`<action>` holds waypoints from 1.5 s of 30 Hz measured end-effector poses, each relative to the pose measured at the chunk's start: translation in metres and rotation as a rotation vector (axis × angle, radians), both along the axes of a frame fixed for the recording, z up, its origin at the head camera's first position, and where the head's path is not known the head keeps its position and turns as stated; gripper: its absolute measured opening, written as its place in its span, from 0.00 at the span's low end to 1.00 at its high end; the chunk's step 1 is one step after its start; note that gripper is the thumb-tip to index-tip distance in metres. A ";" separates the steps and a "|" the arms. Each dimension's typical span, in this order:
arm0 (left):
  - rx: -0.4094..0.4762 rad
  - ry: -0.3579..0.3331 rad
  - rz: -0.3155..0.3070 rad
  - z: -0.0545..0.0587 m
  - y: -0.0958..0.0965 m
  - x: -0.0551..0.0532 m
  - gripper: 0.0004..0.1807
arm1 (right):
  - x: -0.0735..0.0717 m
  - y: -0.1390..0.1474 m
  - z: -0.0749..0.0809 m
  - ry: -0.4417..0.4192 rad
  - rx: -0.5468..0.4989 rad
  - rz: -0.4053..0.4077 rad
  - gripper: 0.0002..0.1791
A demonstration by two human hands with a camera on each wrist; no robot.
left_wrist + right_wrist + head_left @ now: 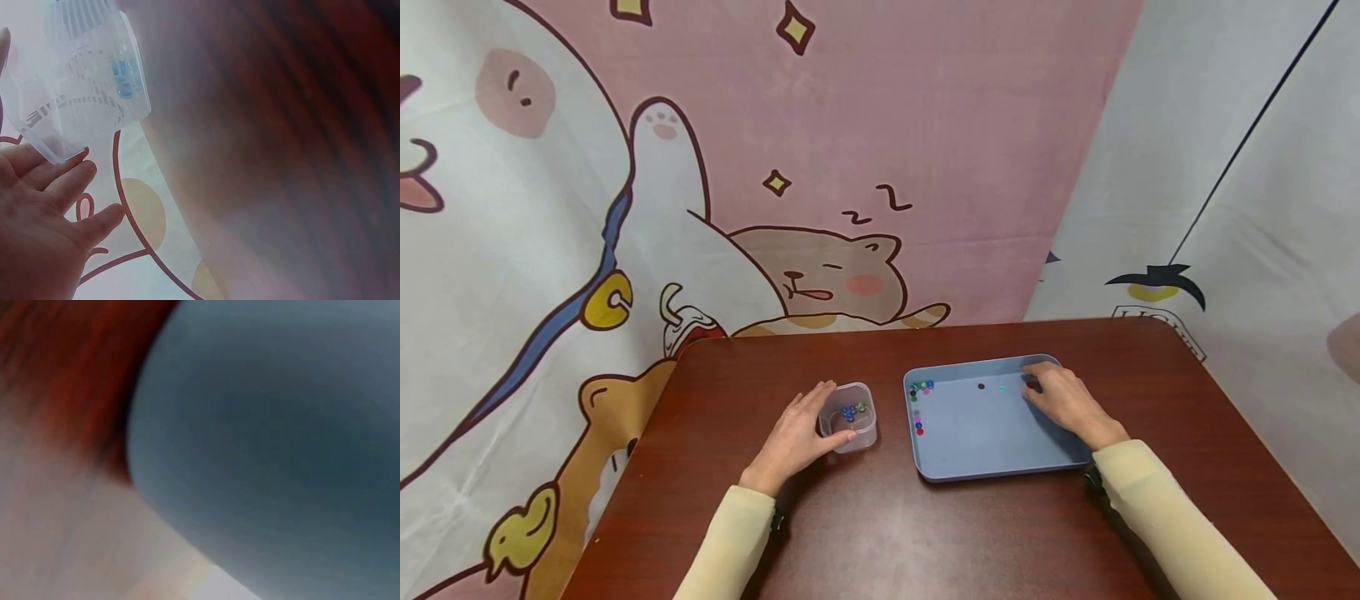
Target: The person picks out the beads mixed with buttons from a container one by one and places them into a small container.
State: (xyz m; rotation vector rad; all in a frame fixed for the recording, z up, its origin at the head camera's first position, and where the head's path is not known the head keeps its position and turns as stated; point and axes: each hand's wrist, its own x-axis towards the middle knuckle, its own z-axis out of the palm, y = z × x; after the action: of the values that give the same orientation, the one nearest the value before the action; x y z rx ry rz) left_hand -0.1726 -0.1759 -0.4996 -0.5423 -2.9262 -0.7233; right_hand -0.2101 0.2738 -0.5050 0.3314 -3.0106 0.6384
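Note:
My left hand (793, 437) holds a small clear plastic container (867, 440) on the table, thumb along its near side and fingers at its far left side. Several blue beads (848, 412) and a greenish one (861, 407) lie in it. In the left wrist view the fingers (75, 181) show beside the container (75, 134). My right hand (1070, 407) reaches over the far right corner of a blue tray (992, 442), thumb and index fingertips apart. Something small and dark shows between them. The right wrist view shows only the blurred tray (262, 456).
Several coloured beads (917, 417) lie along the tray's left side. A dark bead (981, 386) and a turquoise bead (1002, 388) lie near its far side. The brown table (880, 533) ends at a cartoon-printed cloth (970, 167) behind.

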 end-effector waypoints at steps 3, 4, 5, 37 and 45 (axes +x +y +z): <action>0.001 -0.004 -0.001 0.000 0.000 0.000 0.53 | 0.000 0.000 -0.001 0.010 0.010 0.006 0.21; 0.001 -0.005 0.000 0.000 0.000 0.000 0.53 | 0.000 0.000 -0.001 0.014 0.015 0.009 0.21; 0.002 -0.006 0.001 0.000 0.000 0.000 0.53 | -0.001 0.000 -0.001 0.018 0.018 0.013 0.20; 0.024 -0.026 0.028 0.000 -0.001 0.003 0.53 | 0.011 -0.001 0.008 0.139 -0.062 0.102 0.09; 0.029 -0.027 0.026 0.000 0.000 0.003 0.53 | 0.017 -0.008 0.025 0.186 -0.133 0.110 0.08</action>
State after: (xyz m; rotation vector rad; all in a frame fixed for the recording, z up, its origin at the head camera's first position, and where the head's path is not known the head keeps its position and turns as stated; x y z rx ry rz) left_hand -0.1694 -0.1761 -0.4992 -0.4951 -2.9365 -0.7745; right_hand -0.1931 0.2660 -0.4795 0.5210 -2.7727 0.7662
